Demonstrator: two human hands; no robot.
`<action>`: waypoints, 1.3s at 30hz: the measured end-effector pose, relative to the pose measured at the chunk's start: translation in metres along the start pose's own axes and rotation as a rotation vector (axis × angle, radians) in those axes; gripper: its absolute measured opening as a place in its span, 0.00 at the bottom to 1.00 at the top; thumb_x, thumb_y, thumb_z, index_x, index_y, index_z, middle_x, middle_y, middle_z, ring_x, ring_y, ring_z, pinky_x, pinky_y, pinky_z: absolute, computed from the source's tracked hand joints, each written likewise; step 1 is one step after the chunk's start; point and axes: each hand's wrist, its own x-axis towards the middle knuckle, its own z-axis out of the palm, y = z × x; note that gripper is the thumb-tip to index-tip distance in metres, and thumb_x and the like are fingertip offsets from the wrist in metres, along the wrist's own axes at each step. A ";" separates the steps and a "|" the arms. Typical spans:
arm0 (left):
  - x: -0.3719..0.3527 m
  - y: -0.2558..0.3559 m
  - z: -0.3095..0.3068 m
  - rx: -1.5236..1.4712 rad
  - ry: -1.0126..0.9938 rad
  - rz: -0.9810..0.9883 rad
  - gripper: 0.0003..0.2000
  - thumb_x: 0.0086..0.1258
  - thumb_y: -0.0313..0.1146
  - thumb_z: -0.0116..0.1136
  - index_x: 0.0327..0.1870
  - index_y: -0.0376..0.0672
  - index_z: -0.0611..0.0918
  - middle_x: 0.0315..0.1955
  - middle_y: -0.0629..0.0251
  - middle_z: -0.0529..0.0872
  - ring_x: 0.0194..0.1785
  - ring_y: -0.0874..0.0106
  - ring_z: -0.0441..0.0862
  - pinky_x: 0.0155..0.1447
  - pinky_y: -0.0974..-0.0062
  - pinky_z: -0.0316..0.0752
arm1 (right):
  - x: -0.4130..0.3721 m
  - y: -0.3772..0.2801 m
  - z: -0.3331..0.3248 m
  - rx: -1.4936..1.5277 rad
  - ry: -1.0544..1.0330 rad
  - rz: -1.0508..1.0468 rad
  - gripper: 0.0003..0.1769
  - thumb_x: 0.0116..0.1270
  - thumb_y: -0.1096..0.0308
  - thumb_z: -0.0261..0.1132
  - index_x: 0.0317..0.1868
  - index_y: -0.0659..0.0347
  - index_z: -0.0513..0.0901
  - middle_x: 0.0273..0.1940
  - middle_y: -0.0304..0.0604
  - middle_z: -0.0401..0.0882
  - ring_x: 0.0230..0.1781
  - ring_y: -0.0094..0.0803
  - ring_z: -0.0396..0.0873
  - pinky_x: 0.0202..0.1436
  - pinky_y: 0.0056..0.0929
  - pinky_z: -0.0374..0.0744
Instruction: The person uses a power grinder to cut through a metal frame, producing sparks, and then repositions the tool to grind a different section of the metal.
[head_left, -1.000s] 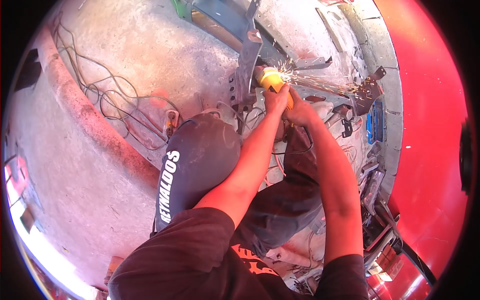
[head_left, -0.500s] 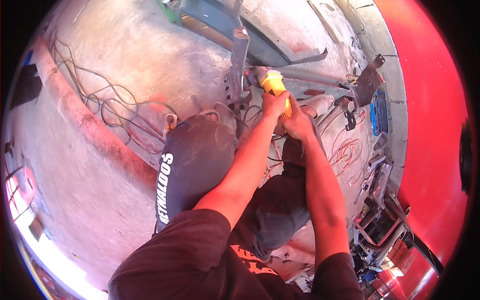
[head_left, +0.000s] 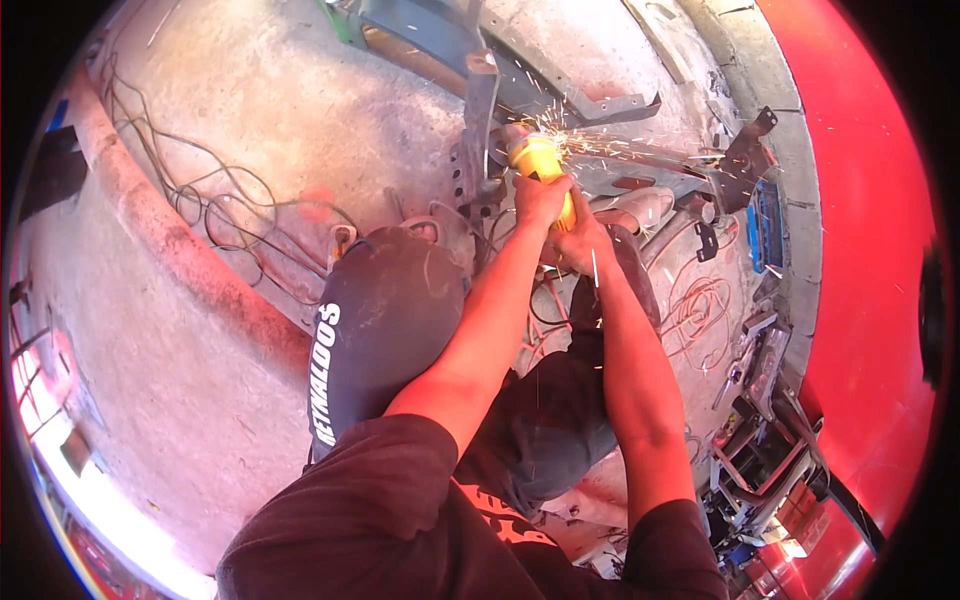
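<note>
Both my hands are closed around a yellow angle grinder (head_left: 537,158). My left hand (head_left: 541,203) wraps its body nearer the head, while my right hand (head_left: 584,246) grips farther back, closer to me. The grinder's disc end is against or very near an upright grey metal bracket (head_left: 480,112); the exact contact point is hidden by the tool and glare. Sparks (head_left: 580,143) spray from there, mostly to the right over a long metal bar (head_left: 640,155). A dark metal plate (head_left: 743,160) stands at the bar's right end.
Cables (head_left: 190,190) lie looped on the concrete floor at left, beside a long curved pipe-like ridge (head_left: 180,240). At right are a coiled cord (head_left: 697,310), a blue object (head_left: 766,226), metal frames (head_left: 765,450) and a red surface (head_left: 870,200). My bent knee (head_left: 400,290) is close by.
Sparks now fly from the grinder's head, where there were none before. The grinder and both hands have shifted slightly left, and the grip is unchanged.
</note>
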 end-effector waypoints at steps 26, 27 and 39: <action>-0.009 0.015 -0.010 0.068 -0.003 -0.034 0.47 0.55 0.54 0.77 0.62 0.19 0.67 0.54 0.34 0.85 0.58 0.47 0.87 0.62 0.58 0.81 | 0.001 0.000 0.004 0.048 0.015 -0.019 0.60 0.55 0.48 0.68 0.86 0.48 0.49 0.61 0.63 0.83 0.63 0.58 0.81 0.65 0.47 0.78; -0.008 0.014 -0.011 0.069 -0.012 -0.032 0.48 0.55 0.54 0.77 0.62 0.19 0.67 0.54 0.33 0.85 0.58 0.47 0.87 0.62 0.58 0.81 | 0.001 0.000 0.004 0.050 0.017 -0.022 0.60 0.55 0.48 0.68 0.86 0.48 0.49 0.61 0.63 0.83 0.63 0.58 0.81 0.65 0.47 0.78; -0.011 0.018 -0.013 0.096 -0.009 -0.028 0.48 0.55 0.53 0.78 0.63 0.19 0.66 0.54 0.33 0.85 0.58 0.47 0.87 0.63 0.59 0.81 | 0.005 0.006 0.009 0.078 0.040 -0.030 0.61 0.53 0.46 0.70 0.86 0.49 0.52 0.64 0.62 0.81 0.66 0.55 0.81 0.68 0.44 0.77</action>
